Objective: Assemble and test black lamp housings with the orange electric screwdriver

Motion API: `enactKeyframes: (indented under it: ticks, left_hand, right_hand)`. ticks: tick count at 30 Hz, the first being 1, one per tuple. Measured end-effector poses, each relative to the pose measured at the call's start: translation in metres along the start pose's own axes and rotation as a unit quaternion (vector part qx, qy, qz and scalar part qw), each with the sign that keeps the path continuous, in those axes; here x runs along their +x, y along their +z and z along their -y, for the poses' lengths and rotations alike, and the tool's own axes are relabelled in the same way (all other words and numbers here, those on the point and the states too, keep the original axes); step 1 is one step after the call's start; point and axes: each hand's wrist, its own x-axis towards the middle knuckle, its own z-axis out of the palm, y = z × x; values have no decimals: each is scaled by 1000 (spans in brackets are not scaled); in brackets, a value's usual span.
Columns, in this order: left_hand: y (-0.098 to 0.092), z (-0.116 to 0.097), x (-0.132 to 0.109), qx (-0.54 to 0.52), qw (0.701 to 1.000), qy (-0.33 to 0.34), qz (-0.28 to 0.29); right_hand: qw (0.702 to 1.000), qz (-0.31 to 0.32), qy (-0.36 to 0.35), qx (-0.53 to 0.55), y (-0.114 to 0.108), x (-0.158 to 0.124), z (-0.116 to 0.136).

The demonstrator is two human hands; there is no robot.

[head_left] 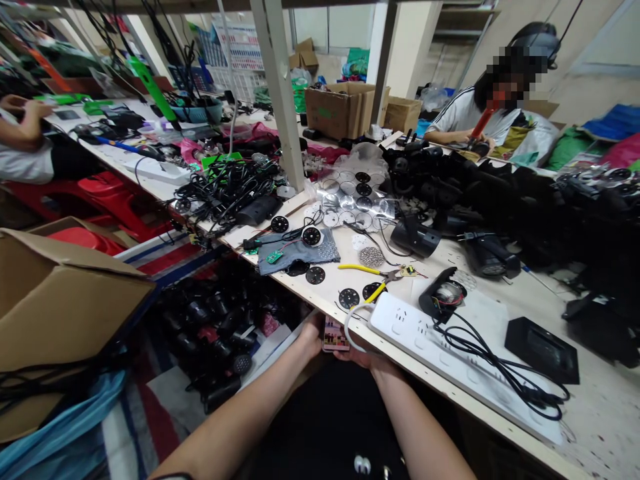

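Observation:
A phone (334, 335) with a lit screen is held low, just below the table's front edge. My left hand (313, 333) grips its left side, and my right hand (357, 357) is closed around its lower right; the table edge and the phone hide part of the fingers. On the table just above lie yellow-handled cutting pliers (367, 269) and black slotted discs (349, 298). A white power strip (450, 360) runs along the edge to the right, its cable looping down near my right hand. A grey cloth (280, 257) carries a small green circuit board (275, 257).
Black casings (480, 180) are heaped at the right, tangled cables (225, 187) at the left. A post (280, 93) rises from the table. A cardboard box (65, 287) and more black parts (210, 320) are below left. One person sits across, another at far left.

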Motion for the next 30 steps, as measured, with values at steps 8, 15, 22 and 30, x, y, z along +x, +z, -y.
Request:
enactKeyframes:
  ticks: [8,15,22,30]
  left_hand:
    - [-1,-1,0,22,1000,6,9]
    - [-9,-8,-2,70,996,-11,47]
    - [-12,-7,-4,98,993,-2,66]
    - [-11,-5,-1,88,995,3,51]
  right_hand:
    - [999,-14,3,52,-2,0,0]
    - [997,-12,-8,71,-2,0,0]
    - [997,-18,-14,73,-1,-2,0]
    - [997,-23,-18,68,0,-1,-2]
